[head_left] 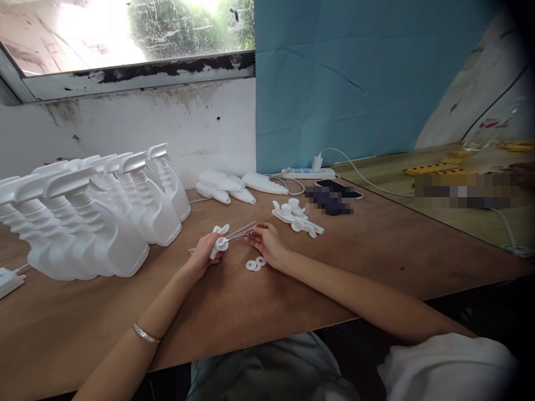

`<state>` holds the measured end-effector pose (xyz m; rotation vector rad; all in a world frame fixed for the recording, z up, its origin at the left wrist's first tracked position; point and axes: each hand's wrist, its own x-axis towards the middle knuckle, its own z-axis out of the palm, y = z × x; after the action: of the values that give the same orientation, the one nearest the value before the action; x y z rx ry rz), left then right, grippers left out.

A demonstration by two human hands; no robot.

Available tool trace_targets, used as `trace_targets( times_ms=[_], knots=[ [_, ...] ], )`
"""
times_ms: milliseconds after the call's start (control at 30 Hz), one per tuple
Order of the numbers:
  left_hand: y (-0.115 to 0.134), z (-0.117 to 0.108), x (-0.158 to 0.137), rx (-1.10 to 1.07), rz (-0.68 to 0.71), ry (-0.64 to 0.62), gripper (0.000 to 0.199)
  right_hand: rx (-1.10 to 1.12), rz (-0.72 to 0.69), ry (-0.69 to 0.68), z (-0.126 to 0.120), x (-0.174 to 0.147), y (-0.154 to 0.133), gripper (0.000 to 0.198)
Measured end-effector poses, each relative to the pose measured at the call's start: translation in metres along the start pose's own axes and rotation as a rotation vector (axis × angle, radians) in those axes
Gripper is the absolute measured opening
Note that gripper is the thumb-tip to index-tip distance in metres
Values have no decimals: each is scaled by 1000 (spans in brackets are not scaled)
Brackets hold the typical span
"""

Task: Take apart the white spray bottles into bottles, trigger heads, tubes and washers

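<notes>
My left hand (203, 254) is closed around a white trigger sprayer head (221, 243), whose round open collar faces up and toward the right. My right hand (267, 243) is just to its right, fingertips pinched on a thin, shiny tube (239, 236) that points at the collar. Whether the tube's tip is inside the collar is too small to tell. Several thin translucent tubes (244, 227) lie on the table behind both hands, partly hidden by my left hand. Below my right fingers lie a few flat white ring washers (251, 265).
Rows of white spray bottles (121, 245) stand at the left. More white bottles (225, 184) lie against the wall. A pile of white sprayer parts (296, 216) is right of centre, near a phone (338, 188) and a power strip (307, 173). The brown table's (234, 317) front edge is close to my lap.
</notes>
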<state>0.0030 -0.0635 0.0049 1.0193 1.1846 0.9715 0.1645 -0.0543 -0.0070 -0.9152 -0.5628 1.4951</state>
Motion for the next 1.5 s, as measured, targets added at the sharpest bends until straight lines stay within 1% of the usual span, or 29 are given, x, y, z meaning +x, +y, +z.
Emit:
trace_targets(
  times_ms=[133, 300, 633, 733, 833, 1000, 1133, 1233, 1367, 1500],
  knots=[
    [-2, -1, 2, 20, 4, 12, 23, 10, -5, -3, 0, 0, -1, 22],
    [-4, 1, 2, 60, 31, 34, 26, 16, 5, -18, 2, -2, 0, 23],
    [-1, 5, -4, 91, 46, 36, 21, 32, 114, -19, 4, -4, -1, 21],
    [-1, 4, -4, 80, 46, 14, 23, 29, 135, -30, 4, -4, -1, 20],
    [-2, 5, -4, 69, 46, -35, 25, 18, 152, -45, 5, -5, -2, 17],
    [-2, 6, -5, 62, 47, -91, 25, -32, 144, -51, 5, -4, -6, 14],
    [-4, 5, -3, 44, 51, -89, 27, -121, 110, -45, 3, -1, -9, 16],
    [-4, 4, -2, 32, 45, -65, 27, -225, 54, -35, 1, 0, -11, 18],
    [-4, 4, -2, 14, 33, -36, 27, -392, -93, -34, -1, 2, -10, 22],
    [-3, 5, -2, 7, 30, -28, 27, -530, -254, -96, -1, -1, -10, 26]
  ],
)
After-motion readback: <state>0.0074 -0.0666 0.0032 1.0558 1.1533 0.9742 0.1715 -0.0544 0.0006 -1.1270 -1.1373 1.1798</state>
